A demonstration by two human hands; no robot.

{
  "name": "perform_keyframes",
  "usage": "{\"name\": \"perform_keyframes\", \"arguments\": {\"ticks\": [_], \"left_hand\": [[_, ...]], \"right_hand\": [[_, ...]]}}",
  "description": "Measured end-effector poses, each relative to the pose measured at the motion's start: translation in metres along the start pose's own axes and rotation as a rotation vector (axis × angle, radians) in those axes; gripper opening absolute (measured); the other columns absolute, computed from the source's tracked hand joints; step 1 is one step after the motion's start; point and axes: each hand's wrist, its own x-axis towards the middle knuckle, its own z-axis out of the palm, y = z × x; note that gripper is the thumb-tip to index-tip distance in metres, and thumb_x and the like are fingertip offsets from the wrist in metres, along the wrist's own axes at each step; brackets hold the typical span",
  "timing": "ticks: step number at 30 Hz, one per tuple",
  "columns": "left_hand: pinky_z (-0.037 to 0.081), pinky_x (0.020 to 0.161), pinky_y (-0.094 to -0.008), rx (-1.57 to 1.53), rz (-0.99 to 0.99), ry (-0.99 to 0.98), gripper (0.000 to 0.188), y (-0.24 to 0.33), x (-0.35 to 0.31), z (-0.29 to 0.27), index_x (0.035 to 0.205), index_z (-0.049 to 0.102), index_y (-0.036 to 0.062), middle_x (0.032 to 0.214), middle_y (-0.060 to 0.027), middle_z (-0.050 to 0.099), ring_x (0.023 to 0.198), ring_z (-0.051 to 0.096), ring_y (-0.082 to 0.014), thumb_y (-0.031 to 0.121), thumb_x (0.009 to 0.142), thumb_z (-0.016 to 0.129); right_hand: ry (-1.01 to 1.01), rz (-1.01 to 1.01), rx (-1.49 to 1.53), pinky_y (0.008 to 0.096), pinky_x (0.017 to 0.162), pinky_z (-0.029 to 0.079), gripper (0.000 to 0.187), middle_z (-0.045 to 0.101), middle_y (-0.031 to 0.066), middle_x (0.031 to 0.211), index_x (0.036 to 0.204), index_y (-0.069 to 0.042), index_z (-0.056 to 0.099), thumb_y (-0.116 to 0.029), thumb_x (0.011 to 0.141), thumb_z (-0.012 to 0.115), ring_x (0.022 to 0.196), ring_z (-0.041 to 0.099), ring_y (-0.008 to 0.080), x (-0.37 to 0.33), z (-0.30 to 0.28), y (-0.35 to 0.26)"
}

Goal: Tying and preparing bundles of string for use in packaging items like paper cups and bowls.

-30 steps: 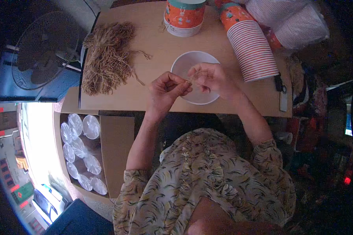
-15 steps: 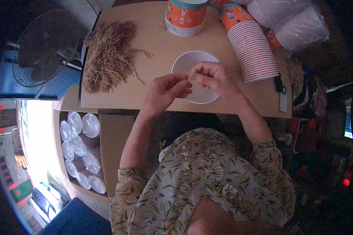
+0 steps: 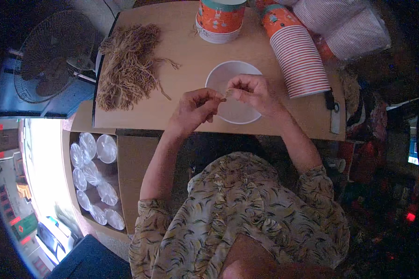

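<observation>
Above the near rim of a round white tub [image 3: 239, 114], both my hands meet with pinched fingers. Between the fingertips is a small tan piece of cord [image 3: 227, 95], mostly covered by the fingers. My left hand [image 3: 194, 110] is closed on its left end, and my right hand [image 3: 257, 94] grips it from the right, over the tub. A loose pile of brown twisted cord strands [image 3: 128, 67] lies on the table to the left, with a few strands trailing toward the tub.
Orange patterned paper tubs [image 3: 221, 21] stand stacked at the back. A long stack of striped-rim tubs [image 3: 299, 60] lies at right, beside plastic-wrapped stacks [image 3: 356, 35]. Scissors [image 3: 334, 116] rest at the table's right edge. Below left, a carton [image 3: 125, 186] holds several bagged round items; a fan [image 3: 56, 56] stands beyond.
My left hand has drawn slightly left and its fingers have curled. My right hand stays almost where it was; the table things have not moved.
</observation>
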Motion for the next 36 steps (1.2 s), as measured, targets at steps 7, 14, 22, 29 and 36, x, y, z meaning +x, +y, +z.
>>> {"name": "perform_keyframes", "arguments": {"ticks": [7, 14, 22, 29, 36], "left_hand": [[0.037, 0.053, -0.0210, -0.007, 0.022, 0.023, 0.024, -0.002, 0.000, 0.000, 0.112, 0.068, 0.0059, 0.082, 0.0032, 0.065, 0.060, 0.046, -0.0047, 0.014, 0.092, 0.059], [0.043, 0.054, -0.0208, -0.034, 0.076, 0.049, 0.024, 0.003, -0.001, 0.007, 0.113, 0.068, 0.0024, 0.075, 0.0013, 0.060, 0.060, 0.049, -0.0041, 0.011, 0.094, 0.058], [0.047, 0.049, -0.0205, 0.125, 0.238, 0.228, 0.017, 0.007, 0.007, 0.028, 0.101, 0.068, 0.0010, 0.066, 0.0018, 0.061, 0.058, 0.056, -0.0033, 0.014, 0.091, 0.070], [0.046, 0.049, -0.0199, 0.106, 0.228, 0.275, 0.012, 0.001, 0.002, 0.023, 0.094, 0.070, 0.0011, 0.071, 0.0005, 0.064, 0.058, 0.056, -0.0033, 0.013, 0.091, 0.070], [0.047, 0.050, -0.0197, 0.291, 0.472, 0.318, 0.007, -0.011, -0.005, 0.012, 0.092, 0.071, 0.0018, 0.096, -0.0088, 0.070, 0.061, 0.057, -0.0035, 0.005, 0.087, 0.071]], "right_hand": [[-0.001, 0.024, 0.034, 0.0187, 0.067, 0.041, 0.012, 0.059, -0.0065, 0.086, 0.097, -0.004, 0.065, -0.014, 0.091, 0.066, 0.077, 0.050, 0.0010, 0.000, -0.003, 0.004], [0.097, -0.065, 0.027, 0.0224, 0.071, 0.046, 0.011, 0.063, -0.0048, 0.084, 0.093, -0.003, 0.066, -0.014, 0.090, 0.066, 0.078, 0.055, 0.0034, 0.000, -0.001, 0.012], [0.094, -0.021, 0.114, 0.0213, 0.074, 0.047, 0.016, 0.063, -0.0029, 0.090, 0.100, -0.001, 0.065, -0.014, 0.091, 0.065, 0.082, 0.055, 0.0031, -0.004, 0.005, -0.004], [0.059, -0.012, -0.217, 0.0208, 0.070, 0.044, 0.014, 0.061, -0.0035, 0.085, 0.095, -0.001, 0.065, -0.015, 0.093, 0.063, 0.078, 0.053, 0.0023, -0.020, -0.013, -0.004], [0.298, -0.025, 0.315, 0.0224, 0.060, 0.041, 0.012, 0.055, 0.0001, 0.075, 0.092, -0.001, 0.062, -0.012, 0.093, 0.059, 0.066, 0.050, 0.0079, -0.038, -0.025, 0.007]]}}
